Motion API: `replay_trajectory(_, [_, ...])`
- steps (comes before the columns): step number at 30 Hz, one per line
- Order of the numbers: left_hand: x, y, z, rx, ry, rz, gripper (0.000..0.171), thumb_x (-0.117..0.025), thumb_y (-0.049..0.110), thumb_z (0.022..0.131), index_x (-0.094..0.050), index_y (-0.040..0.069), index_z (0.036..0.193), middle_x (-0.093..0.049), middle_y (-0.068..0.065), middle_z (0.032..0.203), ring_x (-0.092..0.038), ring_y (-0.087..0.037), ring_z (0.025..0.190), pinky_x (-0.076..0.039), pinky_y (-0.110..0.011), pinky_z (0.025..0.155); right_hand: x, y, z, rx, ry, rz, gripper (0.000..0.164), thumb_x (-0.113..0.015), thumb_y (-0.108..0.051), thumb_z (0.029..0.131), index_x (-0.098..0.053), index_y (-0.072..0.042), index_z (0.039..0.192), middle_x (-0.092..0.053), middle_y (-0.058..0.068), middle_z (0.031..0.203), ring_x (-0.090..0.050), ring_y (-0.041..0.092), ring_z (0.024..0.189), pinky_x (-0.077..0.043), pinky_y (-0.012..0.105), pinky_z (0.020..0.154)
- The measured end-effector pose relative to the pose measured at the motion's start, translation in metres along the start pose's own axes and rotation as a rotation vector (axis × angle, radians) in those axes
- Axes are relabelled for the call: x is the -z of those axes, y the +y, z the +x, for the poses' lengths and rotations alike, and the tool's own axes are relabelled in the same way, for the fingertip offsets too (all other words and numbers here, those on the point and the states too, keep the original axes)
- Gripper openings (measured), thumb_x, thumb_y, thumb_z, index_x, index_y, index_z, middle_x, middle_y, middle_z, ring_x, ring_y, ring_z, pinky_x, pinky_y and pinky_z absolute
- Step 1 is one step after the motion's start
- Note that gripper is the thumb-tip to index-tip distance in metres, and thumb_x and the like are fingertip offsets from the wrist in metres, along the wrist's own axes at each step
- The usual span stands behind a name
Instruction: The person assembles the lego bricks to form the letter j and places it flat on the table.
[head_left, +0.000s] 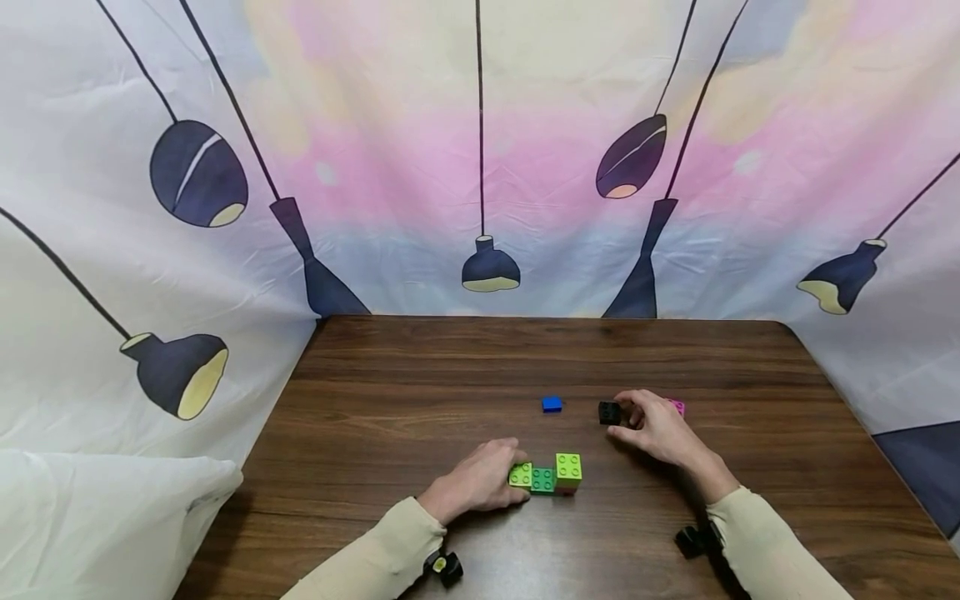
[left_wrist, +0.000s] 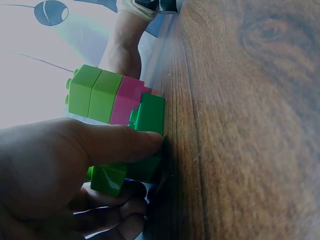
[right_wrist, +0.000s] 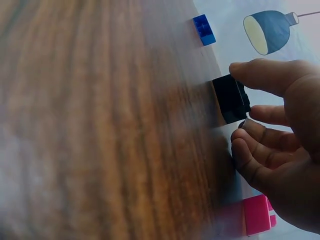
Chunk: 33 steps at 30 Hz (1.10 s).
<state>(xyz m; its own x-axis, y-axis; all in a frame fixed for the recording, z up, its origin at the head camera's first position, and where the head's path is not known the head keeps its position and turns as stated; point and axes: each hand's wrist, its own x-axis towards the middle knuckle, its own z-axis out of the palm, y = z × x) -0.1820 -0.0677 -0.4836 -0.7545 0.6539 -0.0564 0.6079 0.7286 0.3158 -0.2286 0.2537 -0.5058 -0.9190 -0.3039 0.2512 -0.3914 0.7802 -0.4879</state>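
Note:
My left hand (head_left: 483,477) grips the left end of a joined row of toy building bricks on the table. A lime brick (head_left: 521,474) is at that end, a green brick (head_left: 543,480) in the middle, and a taller lime stack (head_left: 568,468) at the right. The left wrist view shows a pink brick (left_wrist: 126,101) under this stack. My thumb lies along the green brick. Farther right, my right hand (head_left: 660,429) is spread around a black brick (head_left: 609,412), thumb at its near side and forefinger at its far side.
A small blue brick (head_left: 552,404) lies left of the black one. Behind the right hand, a pink brick (head_left: 677,407) is partly hidden. The wooden table (head_left: 420,358) ends at a printed cloth backdrop (head_left: 405,167); white cloth (head_left: 112,517) bulges at the left edge.

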Motion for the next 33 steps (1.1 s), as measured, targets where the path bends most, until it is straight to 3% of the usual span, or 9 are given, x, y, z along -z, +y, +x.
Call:
replay_trajectory(12, [0.0001, 0.001, 0.0002, -0.002, 0.003, -0.001, 0.046, -0.079, 0.034, 0.081, -0.069, 0.013, 0.121, -0.062, 0.002, 0.103, -0.06, -0.013, 0.093, -0.051, -0.026, 0.08, -0.0029, 0.0049, 0.003, -0.003, -0.01, 0.001, 0.046, -0.081, -0.025, 0.079, -0.064, -0.007, 0.118, -0.06, -0.002, 0.089, -0.053, 0.006, 0.071, -0.044, 0.025, 0.06])
replay_trajectory(24, [0.0005, 0.0014, 0.0, 0.0, -0.004, 0.002, 0.046, -0.078, 0.034, 0.082, -0.068, 0.012, 0.121, -0.062, 0.001, 0.103, -0.06, -0.014, 0.096, -0.052, -0.027, 0.083, -0.0021, 0.0032, 0.0039, -0.056, -0.048, -0.009, 0.032, -0.078, -0.022, 0.082, -0.066, -0.012, 0.111, -0.056, -0.008, 0.071, -0.049, 0.005, 0.062, -0.041, 0.025, 0.056])
replay_trajectory(33, [0.0007, 0.0021, 0.0003, 0.018, -0.014, 0.001, 0.046, -0.078, 0.034, 0.082, -0.068, 0.014, 0.122, -0.063, -0.002, 0.114, -0.061, -0.021, 0.109, -0.05, -0.031, 0.093, -0.0006, 0.0026, 0.0034, -0.035, -0.04, 0.003, 0.031, -0.078, -0.021, 0.08, -0.065, -0.012, 0.108, -0.056, -0.008, 0.068, -0.048, 0.004, 0.058, -0.04, 0.023, 0.053])
